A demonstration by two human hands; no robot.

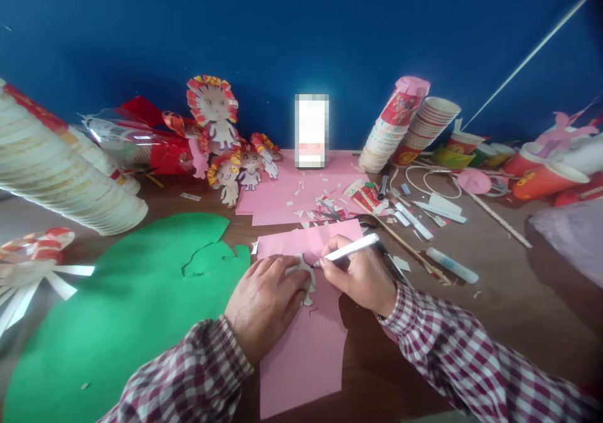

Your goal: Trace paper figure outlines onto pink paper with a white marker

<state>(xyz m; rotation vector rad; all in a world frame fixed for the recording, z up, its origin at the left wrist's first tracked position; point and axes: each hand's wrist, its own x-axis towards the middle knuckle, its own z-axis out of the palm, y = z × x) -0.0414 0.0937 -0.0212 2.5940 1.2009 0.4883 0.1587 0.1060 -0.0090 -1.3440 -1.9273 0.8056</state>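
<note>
My right hand [360, 275] grips a white marker pen [352, 247], its tip down on a pink paper sheet [301, 373]. Flat on that sheet, my left hand [268, 297] presses a small white paper cutout [308, 278], with fingers stretched out. Much of the cutout is hidden under the fingers. The pen's tip is close to the cutout's upper right edge, where a dark line shows on the pink. Another short dark mark lies just below the cutout. To the left, a large green paper sheet [132, 310] with a cut in it reaches toward my left hand.
Paper scraps and scissors [332, 209] lie on more pink sheets [273, 203] behind. Paper animal figures [219, 112] stand at back left. Stacked paper cups [391, 127] lean at back right; another cup stack [70, 165] is at left. Pens and a glue tube [452, 264] lie right.
</note>
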